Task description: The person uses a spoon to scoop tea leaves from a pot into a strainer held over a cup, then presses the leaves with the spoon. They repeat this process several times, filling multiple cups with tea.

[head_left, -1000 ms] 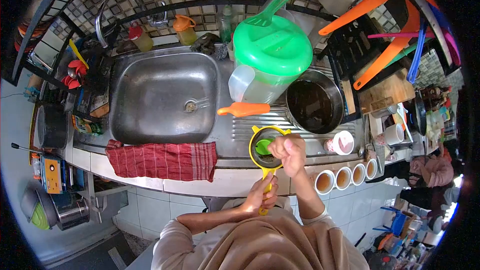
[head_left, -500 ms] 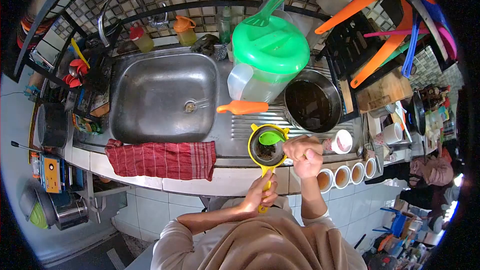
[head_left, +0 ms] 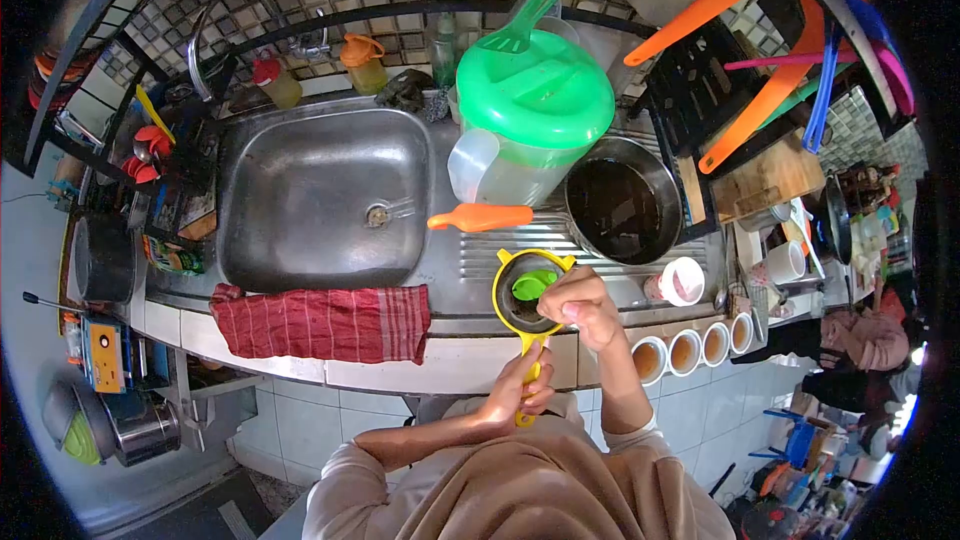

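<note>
- While the red cloth [head_left: 325, 322] hangs over the worktop [head_left: 440, 365] edge at far left, the left hand [head_left: 520, 390] has its grip wrapped round the yellow strainer [head_left: 525, 312] handle.
- Strainer bowl sits over the worktop, just right of the sink [head_left: 320, 195].
- Right hand [head_left: 580, 308] pinches a green spoon [head_left: 533, 284] inside the strainer.
- Filled cups [head_left: 690, 352] line the edge at right.
</note>
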Motion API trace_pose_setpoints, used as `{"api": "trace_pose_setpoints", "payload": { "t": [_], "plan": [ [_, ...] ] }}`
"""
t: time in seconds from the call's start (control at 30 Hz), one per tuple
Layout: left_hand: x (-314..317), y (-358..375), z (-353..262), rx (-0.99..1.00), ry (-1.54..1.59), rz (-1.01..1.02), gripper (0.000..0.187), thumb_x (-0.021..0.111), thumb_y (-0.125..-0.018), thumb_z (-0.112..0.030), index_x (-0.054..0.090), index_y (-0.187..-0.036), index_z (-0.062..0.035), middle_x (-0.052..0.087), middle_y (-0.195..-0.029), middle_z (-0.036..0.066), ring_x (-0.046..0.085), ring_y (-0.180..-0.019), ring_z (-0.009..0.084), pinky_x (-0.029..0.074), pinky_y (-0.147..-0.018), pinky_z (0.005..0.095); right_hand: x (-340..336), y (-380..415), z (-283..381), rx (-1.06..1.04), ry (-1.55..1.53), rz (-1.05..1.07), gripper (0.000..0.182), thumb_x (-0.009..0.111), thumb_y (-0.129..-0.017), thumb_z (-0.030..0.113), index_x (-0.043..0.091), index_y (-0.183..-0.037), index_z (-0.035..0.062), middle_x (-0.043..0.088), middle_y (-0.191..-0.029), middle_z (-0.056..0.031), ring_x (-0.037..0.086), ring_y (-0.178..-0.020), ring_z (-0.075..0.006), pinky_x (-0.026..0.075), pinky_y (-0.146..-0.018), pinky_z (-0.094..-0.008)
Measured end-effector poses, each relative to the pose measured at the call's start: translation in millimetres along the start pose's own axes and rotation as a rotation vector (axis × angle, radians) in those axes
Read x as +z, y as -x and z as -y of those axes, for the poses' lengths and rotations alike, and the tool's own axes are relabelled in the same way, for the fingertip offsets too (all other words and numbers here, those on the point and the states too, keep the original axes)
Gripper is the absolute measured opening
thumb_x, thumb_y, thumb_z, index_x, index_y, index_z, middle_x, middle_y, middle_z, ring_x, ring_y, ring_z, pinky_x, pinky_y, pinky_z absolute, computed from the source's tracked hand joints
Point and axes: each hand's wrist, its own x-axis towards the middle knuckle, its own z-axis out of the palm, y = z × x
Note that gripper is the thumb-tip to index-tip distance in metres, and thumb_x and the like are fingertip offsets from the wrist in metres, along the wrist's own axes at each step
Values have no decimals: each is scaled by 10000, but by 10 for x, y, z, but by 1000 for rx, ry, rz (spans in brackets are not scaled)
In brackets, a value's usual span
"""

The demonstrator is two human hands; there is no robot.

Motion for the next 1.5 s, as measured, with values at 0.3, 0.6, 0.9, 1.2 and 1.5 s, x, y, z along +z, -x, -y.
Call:
{"api": "trace_pose_setpoints", "payload": {
  "t": [0.3,0.6,0.9,1.2,1.5],
  "plan": [
    [14,-3,-6,3,13,-6,322,337,-891,-460,371,-816,-148,232,-506,-51,198,-365,42,165,-346,189,23,16,-11,3,23,-8,408,417,-711,290,275,-436,25,280,-398,-46,249,-341,-155,219,-372,-280],
    [16,-11,3,-9,16,-11,333,338,-885,-474,367,-805,-153,230,-503,-53,196,-361,39,156,-340,189,17,27,-11,-3,0,-54,412,417,-704,284,238,-429,35,240,-387,-37,235,-341,-153,204,-374,-275],
    [34,1,-6,-5,16,-17,330,335,-888,-468,365,-802,-151,231,-509,-55,196,-364,39,158,-340,187,17,42,-17,19,-38,-79,442,436,-725,301,225,-439,39,237,-405,-34,218,-351,-148,180,-378,-276],
    [35,3,-10,-2,4,-15,331,352,-883,-468,370,-799,-148,236,-509,-54,198,-371,42,159,-352,190,-50,106,-62,-15,-19,-52,384,403,-766,281,325,-499,17,321,-445,-49,310,-384,-163,247,-399,-287],
    [30,11,-17,-13,6,-25,329,339,-889,-462,366,-811,-144,241,-521,-47,199,-372,44,167,-348,186,88,133,-89,-79,92,-179,400,382,-789,290,353,-505,9,346,-446,-71,347,-378,-184,277,-395,-295]
  ]
}}
